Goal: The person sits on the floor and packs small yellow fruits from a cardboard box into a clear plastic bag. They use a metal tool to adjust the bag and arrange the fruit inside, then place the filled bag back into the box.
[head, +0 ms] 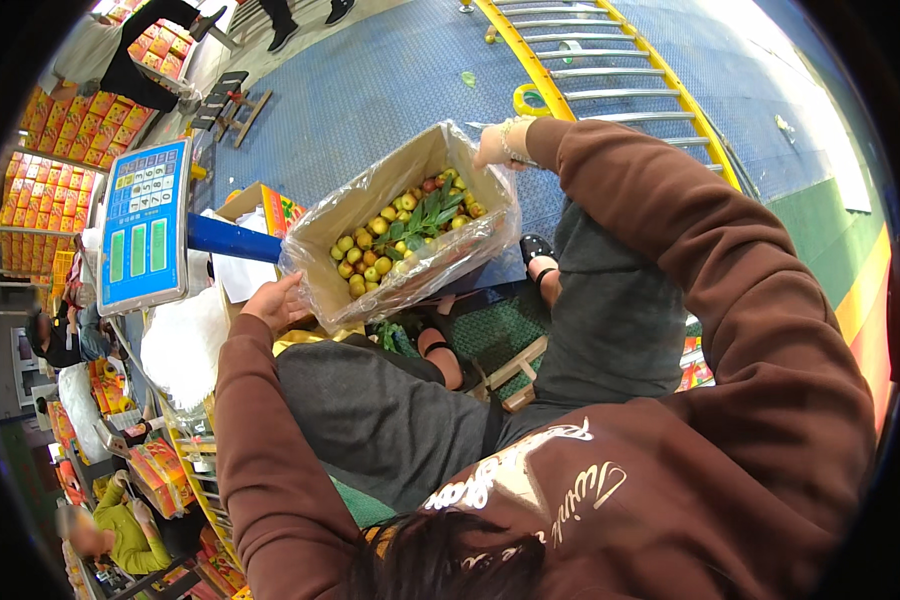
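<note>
A cardboard box (330,289) lined with clear plastic film stands tilted in view before my knees. Inside lie many small yellow-green and reddish fruits (381,225), with a sprig of green leaves (429,217) on top. My left hand (274,301) is at the box's near left end, its fingers against the film; whether it grips is unclear. At the far right end, my right hand (501,144) holds the plastic liner (504,191) near the corner. A digital scale's blue display head (144,225) rises on a blue post to the left of the box.
An open carton (274,214) with white paper stands behind the scale post. A yellow-railed roller conveyor (607,71) runs at upper right, with a yellow tape roll (531,100) beside it. White foam or plastic (184,349) lies left. A small stool (241,116) and other people are farther off.
</note>
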